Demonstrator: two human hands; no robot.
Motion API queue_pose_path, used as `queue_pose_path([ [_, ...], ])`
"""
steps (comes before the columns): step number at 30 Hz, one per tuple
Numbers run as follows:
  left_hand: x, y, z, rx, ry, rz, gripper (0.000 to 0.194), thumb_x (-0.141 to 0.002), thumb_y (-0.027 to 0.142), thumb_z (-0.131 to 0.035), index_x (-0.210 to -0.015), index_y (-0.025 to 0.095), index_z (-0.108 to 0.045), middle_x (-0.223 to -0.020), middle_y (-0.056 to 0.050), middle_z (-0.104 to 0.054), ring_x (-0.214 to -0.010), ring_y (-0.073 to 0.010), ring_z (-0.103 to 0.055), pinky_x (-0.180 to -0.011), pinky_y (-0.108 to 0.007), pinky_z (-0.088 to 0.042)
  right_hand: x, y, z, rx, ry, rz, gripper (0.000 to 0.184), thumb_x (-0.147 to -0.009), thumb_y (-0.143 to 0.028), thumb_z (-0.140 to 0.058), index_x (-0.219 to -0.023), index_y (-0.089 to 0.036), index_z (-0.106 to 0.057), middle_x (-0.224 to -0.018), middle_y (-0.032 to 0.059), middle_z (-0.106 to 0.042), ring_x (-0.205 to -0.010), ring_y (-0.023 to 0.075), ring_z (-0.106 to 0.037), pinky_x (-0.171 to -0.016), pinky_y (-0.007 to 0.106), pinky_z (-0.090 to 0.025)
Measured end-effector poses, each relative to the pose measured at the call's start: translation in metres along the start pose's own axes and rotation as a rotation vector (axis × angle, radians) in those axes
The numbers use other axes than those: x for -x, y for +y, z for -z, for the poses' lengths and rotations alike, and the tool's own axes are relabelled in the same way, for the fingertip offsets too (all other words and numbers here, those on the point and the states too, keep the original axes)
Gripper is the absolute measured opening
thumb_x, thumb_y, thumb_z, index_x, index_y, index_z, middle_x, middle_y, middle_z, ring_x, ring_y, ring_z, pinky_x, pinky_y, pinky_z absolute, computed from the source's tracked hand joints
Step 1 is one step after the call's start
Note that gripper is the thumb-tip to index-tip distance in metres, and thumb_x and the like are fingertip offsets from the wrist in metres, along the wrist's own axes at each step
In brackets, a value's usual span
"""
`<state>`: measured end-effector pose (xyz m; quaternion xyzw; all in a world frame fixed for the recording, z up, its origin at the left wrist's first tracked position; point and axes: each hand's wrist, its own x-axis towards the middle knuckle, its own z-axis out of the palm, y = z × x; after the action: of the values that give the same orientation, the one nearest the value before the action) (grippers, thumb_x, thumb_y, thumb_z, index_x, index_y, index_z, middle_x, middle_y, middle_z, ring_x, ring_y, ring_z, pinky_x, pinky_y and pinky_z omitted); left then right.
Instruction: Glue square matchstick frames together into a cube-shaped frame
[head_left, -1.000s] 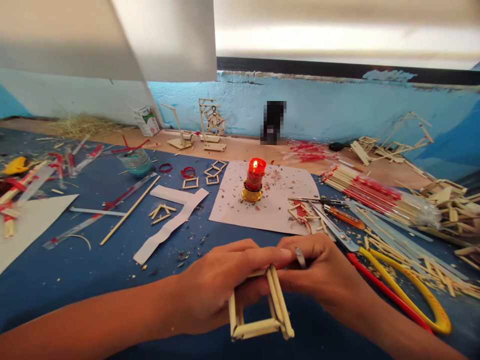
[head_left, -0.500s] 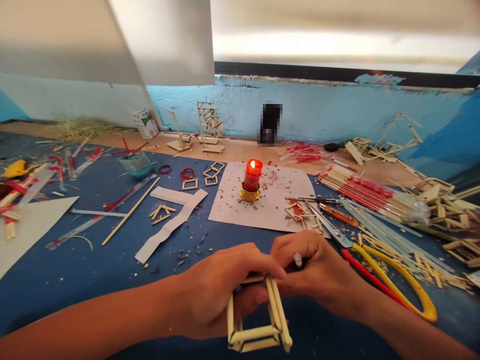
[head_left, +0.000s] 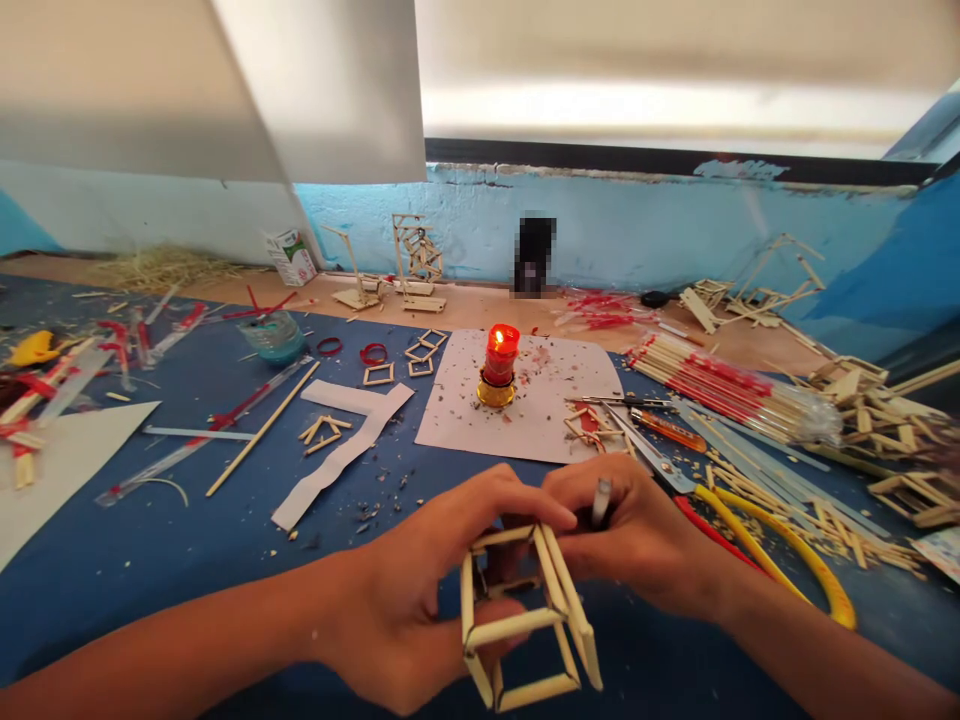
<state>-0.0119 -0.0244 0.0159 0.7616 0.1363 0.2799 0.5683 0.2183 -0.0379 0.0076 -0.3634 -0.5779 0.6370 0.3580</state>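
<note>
My left hand (head_left: 420,590) grips a box-shaped frame of pale wooden sticks (head_left: 525,615), held just above the blue table (head_left: 150,540) at the near edge. My right hand (head_left: 637,535) pinches the frame's upper right corner and also holds a clear glue stick (head_left: 601,500) between its fingers. Thumb and fingers of both hands meet at the top of the frame. A lit red candle (head_left: 499,362) in a gold holder stands on a white paper sheet (head_left: 525,410) just beyond the hands.
Yellow-and-red-handled cutters (head_left: 765,530) lie right of my right hand. A bundle of red-tipped sticks (head_left: 735,390) and loose stick frames (head_left: 877,410) fill the right side. Small square frames (head_left: 420,352), a white paper strip (head_left: 345,440), a long stick (head_left: 262,428) and a teal tub (head_left: 276,332) lie left.
The stick frame has been tilted and lifted, so its open box shape now shows more fully. My left fingers spread wider around it. The view has shifted slightly.
</note>
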Motion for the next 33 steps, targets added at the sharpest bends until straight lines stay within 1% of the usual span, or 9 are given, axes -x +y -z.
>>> queue_pose_path([
  [3,-0.005,0.001,0.009,0.244,-0.108,0.096,0.068,-0.079,0.013,-0.078,-0.142,0.029,-0.056,-0.115,-0.005,-0.049,-0.089,-0.0138,-0.06,-0.08,-0.026,-0.056,-0.001,-0.002,-0.001,-0.137,-0.089,-0.098,0.023,-0.073,-0.036,-0.09,-0.077,-0.013,-0.084,-0.066,0.0032,-0.068,-0.056,0.011,-0.055,-0.051,0.024,-0.037],
  [6,-0.013,-0.006,0.016,0.455,-0.211,0.157,0.079,-0.066,0.019,-0.093,-0.138,0.035,-0.064,-0.117,-0.003,-0.052,-0.092,-0.0139,-0.063,-0.087,-0.028,-0.058,-0.002,0.0,-0.002,-0.24,-0.131,-0.13,0.02,-0.071,-0.032,-0.091,-0.071,-0.014,-0.083,-0.067,0.0051,-0.072,-0.058,0.0126,-0.06,-0.053,0.024,-0.04],
  [9,-0.018,-0.012,0.019,0.511,-0.243,0.205,0.078,-0.058,0.024,-0.1,-0.128,0.038,-0.072,-0.115,-0.001,-0.055,-0.087,-0.0122,-0.065,-0.083,-0.026,-0.059,-0.003,0.003,-0.002,-0.253,-0.103,-0.154,0.02,-0.066,-0.031,-0.093,-0.065,-0.015,-0.081,-0.062,0.0032,-0.07,-0.054,0.0106,-0.056,-0.05,0.023,-0.037],
  [13,-0.018,-0.01,0.02,0.491,-0.266,0.282,0.071,-0.052,0.026,-0.103,-0.119,0.03,-0.079,-0.111,-0.001,-0.058,-0.082,-0.0116,-0.066,-0.083,-0.024,-0.059,-0.003,0.006,-0.002,-0.23,-0.104,-0.256,0.027,-0.058,-0.033,-0.095,-0.059,-0.013,-0.077,-0.054,-0.0004,-0.062,-0.051,0.0083,-0.049,-0.05,0.023,-0.033],
  [17,-0.017,-0.001,0.019,0.581,-0.256,0.416,0.064,-0.054,0.026,-0.102,-0.113,0.018,-0.078,-0.085,0.001,-0.066,-0.073,-0.0115,-0.063,-0.074,-0.02,-0.055,-0.003,0.014,-0.002,-0.264,-0.105,-0.36,0.031,-0.058,-0.031,-0.094,-0.056,-0.013,-0.069,-0.046,-0.0067,-0.047,-0.045,0.0041,-0.033,-0.046,0.022,-0.02],
  [20,-0.018,-0.001,0.018,0.688,-0.232,0.453,0.061,-0.054,0.02,-0.102,-0.11,0.016,-0.077,-0.075,0.003,-0.068,-0.068,-0.0099,-0.06,-0.068,-0.017,-0.052,-0.003,0.019,-0.002,-0.326,-0.088,-0.382,0.031,-0.061,-0.03,-0.091,-0.056,-0.014,-0.064,-0.046,-0.0094,-0.04,-0.045,0.0035,-0.024,-0.046,0.024,-0.013],
  [27,-0.018,-0.006,0.017,0.776,-0.164,0.418,0.059,-0.052,0.009,-0.1,-0.106,0.016,-0.076,-0.075,0.002,-0.07,-0.064,-0.0092,-0.06,-0.061,-0.016,-0.052,-0.003,0.012,-0.004,-0.363,-0.113,-0.392,0.034,-0.065,-0.04,-0.092,-0.067,-0.014,-0.07,-0.051,-0.0082,-0.042,-0.049,0.0056,-0.028,-0.051,0.024,-0.023],
  [30,-0.016,-0.004,0.017,0.775,-0.138,0.407,0.051,-0.052,0.009,-0.1,-0.096,0.015,-0.076,-0.072,0.002,-0.07,-0.061,-0.0087,-0.059,-0.061,-0.017,-0.05,-0.001,0.011,-0.003,-0.406,-0.104,-0.361,0.037,-0.07,-0.047,-0.089,-0.072,-0.015,-0.07,-0.05,-0.0095,-0.037,-0.048,0.0055,-0.024,-0.048,0.024,-0.02],
  [33,-0.014,-0.004,0.019,0.75,-0.127,0.386,0.051,-0.052,0.014,-0.102,-0.096,0.014,-0.074,-0.07,0.001,-0.07,-0.06,-0.0097,-0.06,-0.06,-0.019,-0.05,0.0,0.013,-0.001,-0.418,-0.085,-0.347,0.034,-0.077,-0.047,-0.086,-0.074,-0.016,-0.07,-0.051,-0.0102,-0.032,-0.048,0.0055,-0.019,-0.047,0.024,-0.016],
])
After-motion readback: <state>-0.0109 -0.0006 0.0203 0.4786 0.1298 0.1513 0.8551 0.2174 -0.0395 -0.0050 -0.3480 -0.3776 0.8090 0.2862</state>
